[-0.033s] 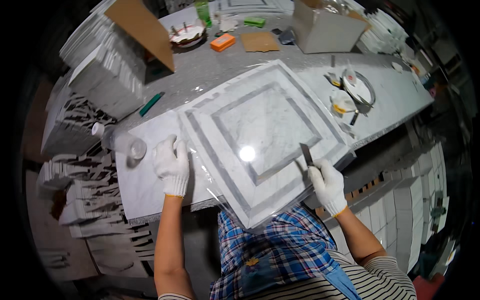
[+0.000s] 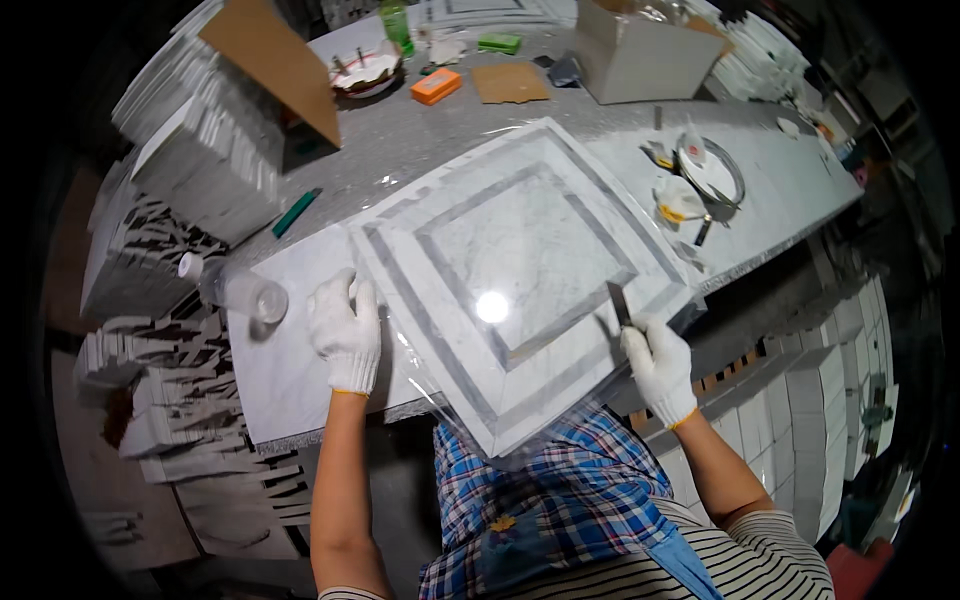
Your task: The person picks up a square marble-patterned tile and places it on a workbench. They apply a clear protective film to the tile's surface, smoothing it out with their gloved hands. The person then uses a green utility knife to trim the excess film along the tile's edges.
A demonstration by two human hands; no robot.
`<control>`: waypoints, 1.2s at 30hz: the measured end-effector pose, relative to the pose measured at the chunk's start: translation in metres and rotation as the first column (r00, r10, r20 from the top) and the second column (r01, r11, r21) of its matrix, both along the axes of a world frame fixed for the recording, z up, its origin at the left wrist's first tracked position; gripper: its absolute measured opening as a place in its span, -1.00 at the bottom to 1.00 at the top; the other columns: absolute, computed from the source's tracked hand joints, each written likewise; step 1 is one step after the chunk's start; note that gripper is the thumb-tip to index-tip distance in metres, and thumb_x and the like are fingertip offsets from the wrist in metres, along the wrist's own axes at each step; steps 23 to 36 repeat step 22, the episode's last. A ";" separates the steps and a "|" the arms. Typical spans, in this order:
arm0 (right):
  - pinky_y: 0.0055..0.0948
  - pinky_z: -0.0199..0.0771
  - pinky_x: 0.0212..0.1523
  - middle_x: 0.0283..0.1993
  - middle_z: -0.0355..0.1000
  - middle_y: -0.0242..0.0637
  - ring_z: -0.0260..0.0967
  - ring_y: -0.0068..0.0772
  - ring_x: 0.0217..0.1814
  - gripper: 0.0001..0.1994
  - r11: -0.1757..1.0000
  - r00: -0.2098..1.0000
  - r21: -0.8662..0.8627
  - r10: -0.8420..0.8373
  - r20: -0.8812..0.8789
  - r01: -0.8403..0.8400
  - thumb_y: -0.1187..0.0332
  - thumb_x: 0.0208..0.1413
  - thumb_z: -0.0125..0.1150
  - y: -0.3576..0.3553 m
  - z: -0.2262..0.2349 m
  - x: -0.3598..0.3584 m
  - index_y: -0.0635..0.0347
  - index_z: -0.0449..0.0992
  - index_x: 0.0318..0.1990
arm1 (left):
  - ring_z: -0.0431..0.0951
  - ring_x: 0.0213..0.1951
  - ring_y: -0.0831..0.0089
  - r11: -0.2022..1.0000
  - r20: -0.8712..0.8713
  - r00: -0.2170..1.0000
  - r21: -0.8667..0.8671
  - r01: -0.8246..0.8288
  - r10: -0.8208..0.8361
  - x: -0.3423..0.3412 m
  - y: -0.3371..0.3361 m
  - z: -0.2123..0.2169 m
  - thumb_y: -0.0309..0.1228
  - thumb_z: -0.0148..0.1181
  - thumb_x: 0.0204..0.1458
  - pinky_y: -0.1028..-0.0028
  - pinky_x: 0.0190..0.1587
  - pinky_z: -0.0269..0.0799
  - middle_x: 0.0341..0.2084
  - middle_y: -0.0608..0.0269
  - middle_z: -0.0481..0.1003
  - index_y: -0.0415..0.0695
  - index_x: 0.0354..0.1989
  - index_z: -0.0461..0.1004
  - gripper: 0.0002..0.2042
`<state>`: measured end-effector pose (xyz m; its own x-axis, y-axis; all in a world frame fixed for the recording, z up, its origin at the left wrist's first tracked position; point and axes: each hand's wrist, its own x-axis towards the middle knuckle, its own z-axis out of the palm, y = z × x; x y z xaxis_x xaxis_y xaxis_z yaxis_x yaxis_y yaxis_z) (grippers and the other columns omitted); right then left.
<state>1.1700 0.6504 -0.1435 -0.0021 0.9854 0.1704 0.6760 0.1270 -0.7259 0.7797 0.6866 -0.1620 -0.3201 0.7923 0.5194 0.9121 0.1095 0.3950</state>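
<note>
Square white marble mosaic panel with grey concentric border bands [image 2: 525, 275] sits mid-table on the grey stone table [image 2: 400, 150], turned diamond-wise, its 6 o'clock corner overhanging the near edge above the person's checked apron. A clear plastic film covers it; glare spot near centre.

Handling, my read: stone, so heavy and rigid, but brittle. It looks pieced from strips, so joints may crack if it flexes or is lifted by one corner. Film makes the top slick. Best hold: two opposite edges, flat support underneath, not the overhanging corner.

Left hand [image 2: 345, 330], white knit glove, fingers together and flat, pressing down on the film at the panel's 9 o'clock corner. Right hand [image 2: 655, 365], same glove, closed around a small dark flat-bladed scraper [image 2: 619, 303], blade pointing up onto the panel's 4 o'clock edge.

Nearby: clear plastic bottle [image 2: 235, 290] lying at 9 o'clock of the left hand; green pen-like tool [image 2: 296, 213] at 11; orange block [image 2: 436, 86] and cardboard box [image 2: 640, 50] at 12; stacked white tile pieces [image 2: 200, 130] at 10.
</note>
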 end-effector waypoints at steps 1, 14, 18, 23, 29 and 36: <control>-0.47 0.40 -0.43 -0.48 0.46 -0.26 0.37 -0.54 -0.52 -0.85 0.999 0.999 0.010 -0.044 -0.021 0.044 0.40 0.27 0.12 0.001 -0.005 0.013 0.29 0.51 -0.14 | 0.52 -0.09 0.08 0.999 0.038 0.999 -0.006 0.034 -0.034 0.011 0.004 0.002 -0.24 0.20 0.11 0.22 0.03 0.41 -0.19 0.06 0.58 -0.17 -0.09 0.59 -0.70; -0.04 0.43 -0.20 -0.36 0.53 0.00 0.50 0.10 -0.26 -0.67 0.900 0.854 0.114 -0.435 0.287 0.420 0.04 0.32 -0.03 0.082 -0.033 0.119 0.05 0.52 -0.08 | 0.53 0.03 0.16 0.976 0.444 0.888 -0.214 -0.027 0.121 0.057 -0.093 0.002 -0.31 0.18 0.17 0.29 0.13 0.39 0.00 -0.10 0.52 -0.40 0.12 0.44 -0.56; 0.02 0.44 -0.24 -0.40 0.51 0.00 0.50 0.14 -0.29 -0.69 0.920 0.866 0.049 -0.382 0.323 0.388 0.03 0.32 -0.05 0.083 -0.035 0.110 -0.02 0.50 -0.04 | 0.58 -0.06 0.14 0.965 0.528 0.830 -0.260 -0.043 0.180 0.088 -0.132 0.007 -0.32 0.22 0.14 0.27 0.07 0.44 -0.06 -0.07 0.56 -0.37 0.09 0.47 -0.57; 0.03 0.44 -0.27 -0.40 0.52 0.02 0.50 0.16 -0.31 -0.67 0.927 0.871 -0.005 -0.349 0.346 0.374 0.00 0.33 -0.06 0.085 -0.045 0.115 -0.03 0.46 -0.01 | 0.57 -0.03 0.12 0.945 0.450 0.878 -0.327 -0.007 0.162 0.086 -0.145 0.004 -0.31 0.24 0.12 0.27 0.09 0.43 -0.03 -0.06 0.56 -0.29 0.13 0.47 -0.57; 0.03 0.44 -0.27 -0.40 0.52 0.02 0.50 0.16 -0.31 -0.67 0.927 0.871 -0.005 -0.349 0.346 0.374 0.00 0.33 -0.06 0.085 -0.045 0.115 -0.03 0.46 -0.01 | 0.57 -0.03 0.12 0.945 0.450 0.878 -0.327 -0.007 0.162 0.086 -0.145 0.004 -0.31 0.24 0.12 0.27 0.09 0.43 -0.03 -0.06 0.56 -0.29 0.13 0.47 -0.57; 0.03 0.44 -0.27 -0.40 0.52 0.02 0.50 0.16 -0.31 -0.67 0.927 0.871 -0.005 -0.349 0.346 0.374 0.00 0.33 -0.06 0.085 -0.045 0.115 -0.03 0.46 -0.01 | 0.57 -0.03 0.12 0.945 0.450 0.878 -0.327 -0.007 0.162 0.086 -0.145 0.004 -0.31 0.24 0.12 0.27 0.09 0.43 -0.03 -0.06 0.56 -0.29 0.13 0.47 -0.57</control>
